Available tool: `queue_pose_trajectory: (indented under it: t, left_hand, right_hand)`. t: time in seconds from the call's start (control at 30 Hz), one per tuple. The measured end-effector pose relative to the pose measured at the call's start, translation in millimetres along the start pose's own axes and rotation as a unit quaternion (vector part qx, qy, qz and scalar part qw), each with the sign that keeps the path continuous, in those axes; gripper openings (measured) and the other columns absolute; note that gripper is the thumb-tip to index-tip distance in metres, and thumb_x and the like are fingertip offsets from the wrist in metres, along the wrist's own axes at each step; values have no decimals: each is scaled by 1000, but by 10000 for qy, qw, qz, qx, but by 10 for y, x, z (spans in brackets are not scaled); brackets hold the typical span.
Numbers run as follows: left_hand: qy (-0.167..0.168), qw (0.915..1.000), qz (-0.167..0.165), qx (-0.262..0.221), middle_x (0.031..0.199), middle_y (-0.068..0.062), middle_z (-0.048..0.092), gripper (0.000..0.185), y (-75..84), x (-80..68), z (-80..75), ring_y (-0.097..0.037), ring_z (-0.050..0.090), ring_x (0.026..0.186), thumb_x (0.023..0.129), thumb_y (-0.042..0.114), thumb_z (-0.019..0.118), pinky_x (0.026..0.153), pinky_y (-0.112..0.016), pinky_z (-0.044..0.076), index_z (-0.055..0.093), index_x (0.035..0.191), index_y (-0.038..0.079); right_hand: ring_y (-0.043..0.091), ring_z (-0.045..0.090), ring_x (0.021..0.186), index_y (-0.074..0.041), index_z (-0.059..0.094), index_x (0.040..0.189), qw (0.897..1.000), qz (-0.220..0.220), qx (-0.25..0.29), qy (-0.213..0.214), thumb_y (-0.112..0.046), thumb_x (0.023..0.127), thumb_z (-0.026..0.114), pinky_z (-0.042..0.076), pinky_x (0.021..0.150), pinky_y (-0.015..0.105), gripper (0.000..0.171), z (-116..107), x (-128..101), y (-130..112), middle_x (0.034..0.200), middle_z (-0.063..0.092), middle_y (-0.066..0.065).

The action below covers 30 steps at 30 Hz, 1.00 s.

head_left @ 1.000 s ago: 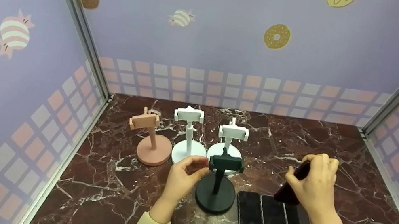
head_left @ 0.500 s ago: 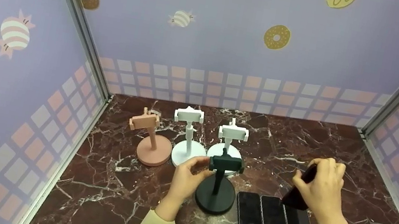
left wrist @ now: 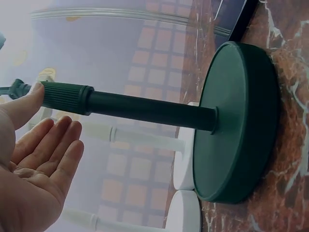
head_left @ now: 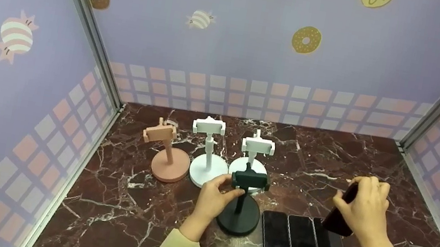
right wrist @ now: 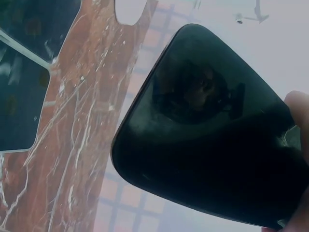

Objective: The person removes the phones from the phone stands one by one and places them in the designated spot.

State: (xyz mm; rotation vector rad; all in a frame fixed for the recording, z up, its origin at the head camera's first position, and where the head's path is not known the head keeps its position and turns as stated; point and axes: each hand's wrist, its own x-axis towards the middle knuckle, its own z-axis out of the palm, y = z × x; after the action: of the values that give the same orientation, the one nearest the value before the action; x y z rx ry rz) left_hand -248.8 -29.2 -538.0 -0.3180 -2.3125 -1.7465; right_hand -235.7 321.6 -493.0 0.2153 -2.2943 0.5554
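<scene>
My right hand grips a dark smartphone and holds it tilted above the table. In the right wrist view the phone's glossy black face fills the middle, with fingertips at its right edge. My left hand is at the neck of a dark green phone stand, just below its clamp. In the left wrist view the thumb tip is right at the stand's ribbed collar, while the other fingers extend loosely beneath it. The stand stands upright on its round base.
Behind the green stand are two white phone stands and a pinkish-brown one. Three black-screened phones lie side by side on the marbled table, right of the green stand. Patterned panels enclose the back and sides.
My right hand has moved to the right with the smartphone. The left hand has shifted right, closer in to the green stand's neck. The stands and lying phones have not moved.
</scene>
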Motion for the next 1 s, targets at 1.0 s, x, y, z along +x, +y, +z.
queue_pose_trajectory:
  t: [1.0]
  left_hand:
    - [86, 9976, 544, 422, 99, -12, 80, 24, -16, 13, 106, -28, 76, 95, 84, 21, 85, 82, -36, 62, 79, 101, 5]
  right_hand:
    - [40, 38, 92, -2, 52, 99, 9736, 220, -528, -2210, -12, 74, 77, 36, 56, 50, 37, 45, -131, 604, 95, 52, 18]
